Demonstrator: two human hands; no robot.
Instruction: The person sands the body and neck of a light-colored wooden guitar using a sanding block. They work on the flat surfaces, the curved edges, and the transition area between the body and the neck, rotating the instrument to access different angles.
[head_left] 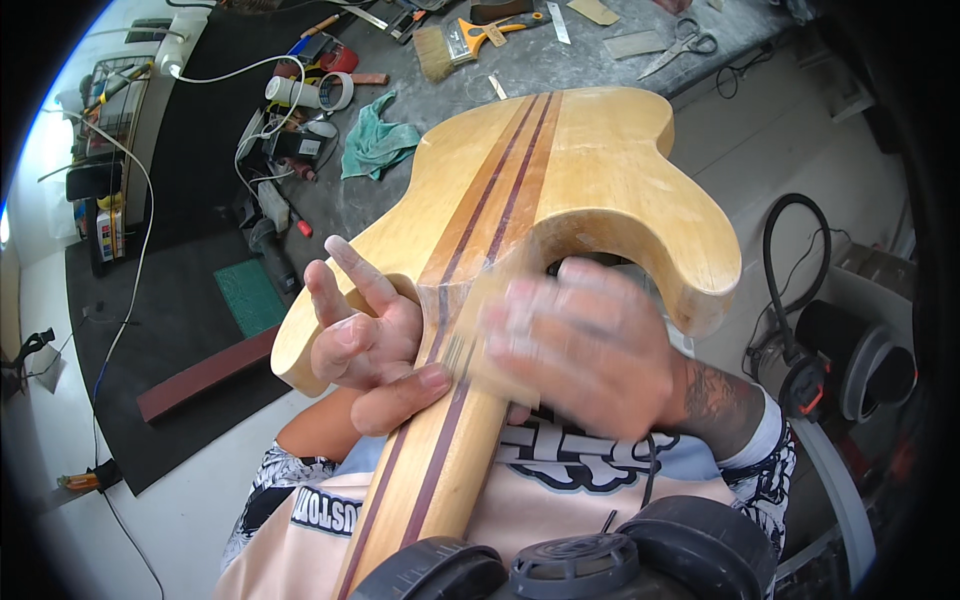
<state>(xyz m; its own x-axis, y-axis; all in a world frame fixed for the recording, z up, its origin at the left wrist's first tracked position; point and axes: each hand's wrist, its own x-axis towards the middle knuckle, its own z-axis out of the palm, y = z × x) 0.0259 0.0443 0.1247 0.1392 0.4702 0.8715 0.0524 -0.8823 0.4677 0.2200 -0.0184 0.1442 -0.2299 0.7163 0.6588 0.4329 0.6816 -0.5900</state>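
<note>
A pale wooden guitar [600, 130], back side up with dark red stripes down its middle, leans from the bench toward me, its neck pointing down at my body. At the neck joint, my left hand [375, 345] has two fingers stretched up and apart, one bent, and one digit lying across the neck's left part. Motion smears my right hand [590, 345], which curls over the neck joint at the right cutaway. Beneath its fingers shows a blurred pale sheet [478, 372], like sandpaper, against the wood. Whitish dust coats both hands.
On the grey bench lie a wide paintbrush [440, 52], scissors [685, 45], a green cloth [378, 138] and tape rolls [338, 90]. A dark red bar [208, 372] rests on the left. A black hose [775, 235] stands at right; a respirator [573, 568] fills the lower edge.
</note>
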